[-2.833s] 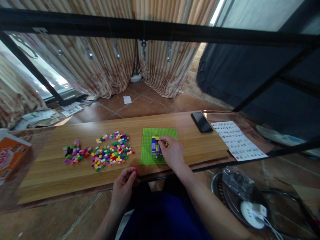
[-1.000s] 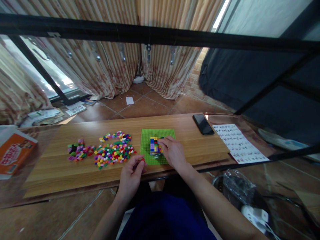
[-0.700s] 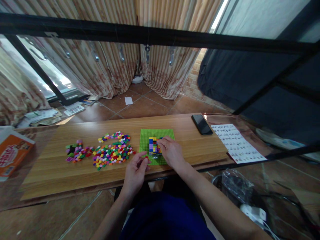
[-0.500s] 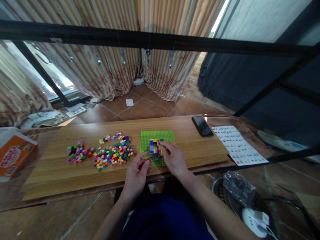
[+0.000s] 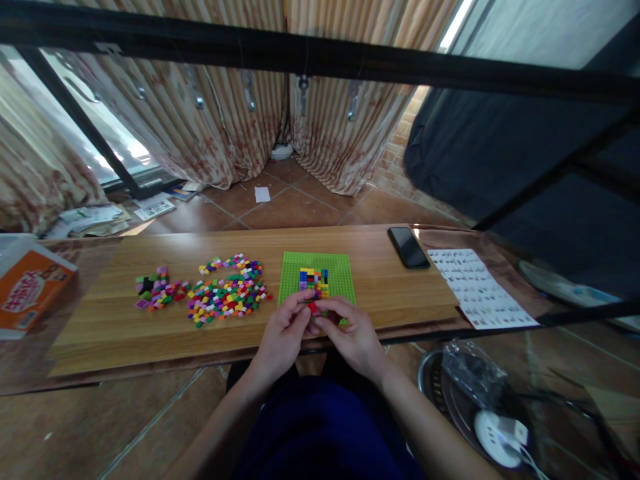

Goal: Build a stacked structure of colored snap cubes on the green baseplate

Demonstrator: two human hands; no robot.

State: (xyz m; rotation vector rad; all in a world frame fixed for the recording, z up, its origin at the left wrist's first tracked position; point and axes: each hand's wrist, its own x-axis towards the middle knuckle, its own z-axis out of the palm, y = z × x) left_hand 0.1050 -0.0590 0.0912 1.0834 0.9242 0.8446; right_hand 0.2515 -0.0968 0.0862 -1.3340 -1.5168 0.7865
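Observation:
A green baseplate [image 5: 340,270] lies on the wooden table [image 5: 100,320], with a small block of coloured bricks [image 5: 314,280] built on it. At the plate's near edge my left hand [image 5: 283,333] and my right hand [image 5: 353,333] meet, fingertips pinched together around a small red brick [image 5: 313,307]. Which hand bears the brick I cannot tell. Left of the plate lies a large heap of loose coloured bricks [image 5: 227,297], and a smaller heap [image 5: 157,293] further left.
A black phone [image 5: 409,247] and a printed sheet [image 5: 477,287] lie at the table's right end. An orange box [image 5: 27,290] stands at the far left. A black frame bar [image 5: 320,57] crosses the top. A bowl with a plastic bag [image 5: 470,380] sits on the floor at right.
My left hand has carried the red brick rightwards from the table's front edge. My right hand has drawn back off the brick block to meet it at the plate's near edge.

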